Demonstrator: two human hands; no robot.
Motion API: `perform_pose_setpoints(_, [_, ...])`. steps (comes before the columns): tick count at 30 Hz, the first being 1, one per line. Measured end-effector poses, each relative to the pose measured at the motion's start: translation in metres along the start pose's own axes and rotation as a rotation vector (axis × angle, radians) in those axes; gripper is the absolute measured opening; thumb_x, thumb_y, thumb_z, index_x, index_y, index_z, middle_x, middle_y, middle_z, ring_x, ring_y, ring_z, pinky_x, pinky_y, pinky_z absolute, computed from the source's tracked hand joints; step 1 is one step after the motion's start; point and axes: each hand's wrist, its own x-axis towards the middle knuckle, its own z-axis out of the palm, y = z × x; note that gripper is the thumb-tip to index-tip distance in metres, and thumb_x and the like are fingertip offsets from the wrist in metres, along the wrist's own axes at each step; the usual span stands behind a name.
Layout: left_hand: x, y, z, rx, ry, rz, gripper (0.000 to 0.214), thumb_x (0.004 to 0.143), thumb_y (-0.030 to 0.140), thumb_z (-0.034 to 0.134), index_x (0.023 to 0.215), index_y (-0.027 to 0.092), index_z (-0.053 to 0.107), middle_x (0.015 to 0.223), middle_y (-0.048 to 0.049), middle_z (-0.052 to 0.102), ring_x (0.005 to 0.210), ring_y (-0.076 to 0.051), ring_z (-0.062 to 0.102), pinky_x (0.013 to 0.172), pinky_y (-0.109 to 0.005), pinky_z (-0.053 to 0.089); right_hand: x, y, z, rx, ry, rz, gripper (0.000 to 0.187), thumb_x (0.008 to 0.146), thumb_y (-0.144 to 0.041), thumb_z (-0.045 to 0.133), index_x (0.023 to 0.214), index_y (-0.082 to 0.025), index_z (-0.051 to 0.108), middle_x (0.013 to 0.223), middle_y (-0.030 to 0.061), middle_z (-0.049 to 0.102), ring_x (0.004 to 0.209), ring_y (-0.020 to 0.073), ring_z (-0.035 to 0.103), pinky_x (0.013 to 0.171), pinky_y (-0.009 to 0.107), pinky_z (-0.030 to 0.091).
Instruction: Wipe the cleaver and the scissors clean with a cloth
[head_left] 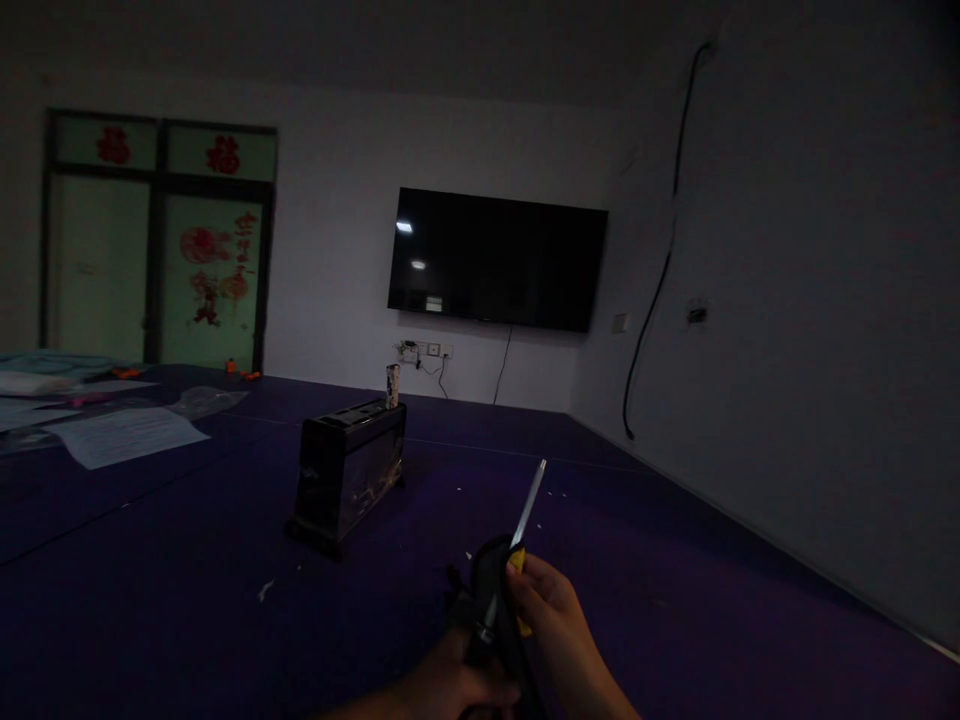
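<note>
Near the bottom centre, my left hand (457, 678) is closed around the dark lower end of what looks like a screwdriver (529, 502). Its bright metal shaft points up and to the right. My right hand (553, 608) pinches a curved black piece with yellow parts (517, 562), which crosses in front of the shaft. What this piece is, I cannot make out in the dim light. Beyond my hands, to the left, a black box-shaped appliance (373, 462), resembling a toaster, stands upright on feet. A mottled upright piece (392, 386) shows at its far top end.
The purple tabletop (225, 600) carries small white scraps (266, 590). Paper sheets (131, 436) and clear plastic (206, 401) lie at left, with small orange items (251, 376) farther back. A wall-mounted screen (499, 260) hangs beyond; a wall borders the table at right.
</note>
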Motion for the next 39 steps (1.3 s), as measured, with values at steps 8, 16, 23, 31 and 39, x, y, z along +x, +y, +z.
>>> perform_pose_setpoints(8, [0.001, -0.002, -0.002, -0.017, -0.026, 0.058, 0.043, 0.052, 0.038, 0.074, 0.081, 0.011, 0.058, 0.059, -0.0004, 0.055, 0.048, -0.007, 0.04, 0.046, -0.021, 0.024, 0.006, 0.004, -0.01, 0.003, -0.002, 0.013, 0.04, 0.062, -0.052, 0.069, 0.07, -0.013, 0.062, 0.056, 0.0, 0.057, 0.047, 0.0105, 0.05, 0.045, 0.019, 0.035])
perform_pose_setpoints(16, [-0.006, 0.005, 0.001, -0.01, -0.008, 0.006, 0.038, 0.048, 0.036, 0.077, 0.073, 0.014, 0.058, 0.057, 0.0019, 0.053, 0.047, -0.006, 0.039, 0.047, -0.021, 0.024, 0.009, -0.001, -0.017, 0.017, 0.091, 0.003, 0.039, 0.061, -0.052, 0.07, 0.069, -0.014, 0.063, 0.055, -0.0013, 0.056, 0.047, 0.011, 0.047, 0.045, 0.02, 0.033])
perform_pose_setpoints(23, [-0.005, -0.003, -0.003, -0.069, -0.013, -0.046, 0.044, 0.042, 0.034, 0.079, 0.076, 0.014, 0.059, 0.059, 0.002, 0.053, 0.049, -0.007, 0.043, 0.05, -0.022, 0.028, 0.014, 0.008, -0.025, 0.066, 0.197, -0.014, 0.037, 0.061, -0.05, 0.071, 0.073, -0.015, 0.064, 0.057, -0.0014, 0.056, 0.049, 0.0112, 0.048, 0.046, 0.021, 0.035])
perform_pose_setpoints(31, [0.001, -0.01, -0.006, -0.032, 0.003, -0.037, 0.043, 0.047, 0.034, 0.079, 0.078, 0.014, 0.057, 0.059, 0.0015, 0.054, 0.051, -0.008, 0.046, 0.053, -0.022, 0.031, 0.009, 0.003, -0.018, 0.108, 0.17, -0.002, 0.038, 0.058, -0.05, 0.073, 0.065, -0.015, 0.059, 0.052, -0.0038, 0.049, 0.045, 0.0081, 0.041, 0.043, 0.019, 0.03])
perform_pose_setpoints(39, [0.004, -0.004, -0.003, 0.025, 0.003, -0.07, 0.038, 0.046, 0.037, 0.075, 0.07, 0.013, 0.056, 0.053, 0.0023, 0.05, 0.046, -0.007, 0.039, 0.046, -0.022, 0.024, 0.009, 0.008, -0.015, 0.119, 0.163, 0.028, 0.04, 0.06, -0.051, 0.071, 0.068, -0.015, 0.058, 0.053, -0.0044, 0.048, 0.045, 0.0076, 0.041, 0.042, 0.019, 0.032])
